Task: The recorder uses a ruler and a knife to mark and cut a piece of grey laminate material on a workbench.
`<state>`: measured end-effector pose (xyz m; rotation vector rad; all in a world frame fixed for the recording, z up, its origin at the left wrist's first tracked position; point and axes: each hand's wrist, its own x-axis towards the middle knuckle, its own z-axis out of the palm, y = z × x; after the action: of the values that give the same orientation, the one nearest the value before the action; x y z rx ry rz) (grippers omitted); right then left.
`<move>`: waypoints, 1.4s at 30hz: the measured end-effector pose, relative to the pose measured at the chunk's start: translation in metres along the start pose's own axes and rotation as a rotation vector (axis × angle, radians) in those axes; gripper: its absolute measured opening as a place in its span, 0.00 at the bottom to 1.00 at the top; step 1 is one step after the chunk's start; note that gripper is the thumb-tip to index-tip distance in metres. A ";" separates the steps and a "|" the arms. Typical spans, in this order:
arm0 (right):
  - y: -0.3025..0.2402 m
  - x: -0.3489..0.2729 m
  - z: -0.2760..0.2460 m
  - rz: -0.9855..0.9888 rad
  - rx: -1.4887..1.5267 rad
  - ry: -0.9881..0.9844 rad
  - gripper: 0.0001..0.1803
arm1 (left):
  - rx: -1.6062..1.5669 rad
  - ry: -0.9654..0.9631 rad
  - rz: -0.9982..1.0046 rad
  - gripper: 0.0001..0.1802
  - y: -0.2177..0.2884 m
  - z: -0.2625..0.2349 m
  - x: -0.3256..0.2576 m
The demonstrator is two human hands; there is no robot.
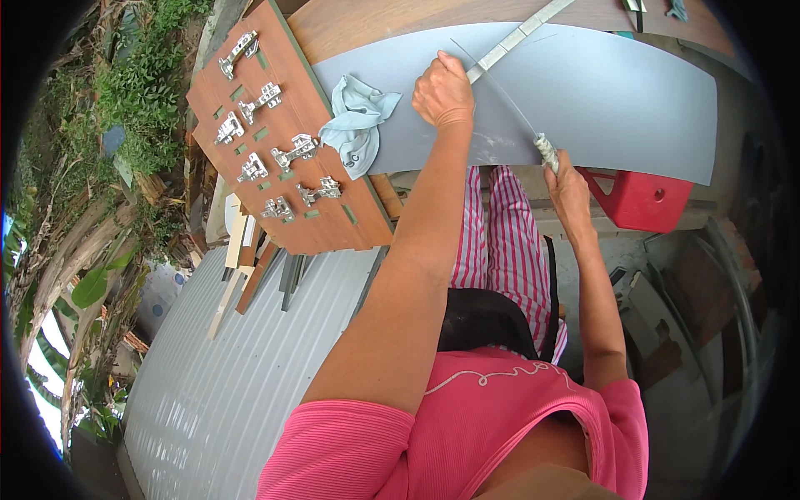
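Note:
My left hand [443,90] is closed in a fist at the near end of a long pale strip [521,40], which slants away to the upper right across a grey-blue panel [642,100]. In my right hand [570,190], at the panel's near edge, is the wrapped pale handle of a long thin saw blade [510,100]. The blade reaches far left over the panel and crosses near the strip's end. Whether its edge bites into anything cannot be made out. Pale dust [497,150] marks the panel below the blade.
Left of the panel, a crumpled light blue cloth [357,125] touches a brown slotted board [333,225] bearing several metal cabinet hinges [296,152]. A red plastic stool [646,202] stands under the panel's right side. Wood offcuts [242,258] lie by a corrugated sheet [242,367].

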<state>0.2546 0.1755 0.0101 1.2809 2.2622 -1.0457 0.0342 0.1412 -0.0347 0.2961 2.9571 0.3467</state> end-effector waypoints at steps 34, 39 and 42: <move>-0.021 0.027 -0.011 0.064 0.466 -0.122 0.31 | 0.049 0.005 0.028 0.26 0.001 0.002 -0.002; -0.021 0.032 -0.006 0.034 0.495 -0.089 0.30 | 0.046 -0.060 -0.006 0.28 0.003 0.000 -0.002; -0.023 0.032 -0.006 0.030 0.519 -0.090 0.29 | 0.048 -0.053 0.006 0.28 0.002 0.000 -0.002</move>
<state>0.2191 0.1915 0.0051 1.4100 1.9634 -1.7172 0.0360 0.1423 -0.0339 0.3152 2.9159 0.2651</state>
